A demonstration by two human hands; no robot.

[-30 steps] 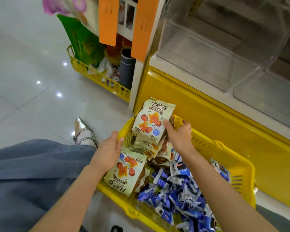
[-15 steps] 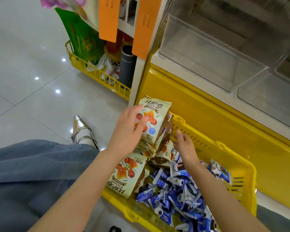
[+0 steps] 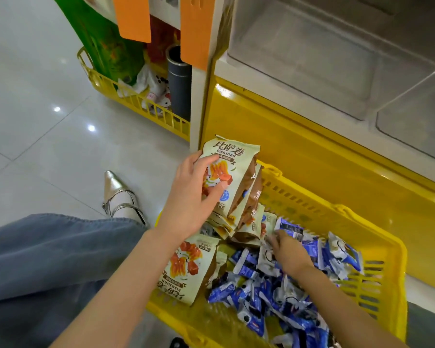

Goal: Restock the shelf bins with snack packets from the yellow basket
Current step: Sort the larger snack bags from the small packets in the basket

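The yellow basket (image 3: 342,214) stands on the floor against the shelf base. It holds cream snack packets and a heap of small blue and white packets (image 3: 274,300). My left hand (image 3: 191,197) grips the front cream snack packet (image 3: 234,156) of an upright stack, thumb across its face. Another cream packet (image 3: 183,270) lies flat at the basket's near left corner. My right hand (image 3: 289,252) is low in the basket, on the blue and white packets beside the stack; its fingertips are blurred. Clear shelf bins (image 3: 312,59) sit above and hold nothing.
The yellow shelf base (image 3: 299,151) runs behind the basket. A second yellow basket (image 3: 106,84) at the left holds a green bag, a grey tube and small toys. Orange tags (image 3: 133,18) hang from the shelf post. My jeans leg and silver shoe (image 3: 116,189) are at the left.
My left hand left the flat packet and rose to take the upright cream packet. My right hand let go of that packet and dropped into the blue and white packets.
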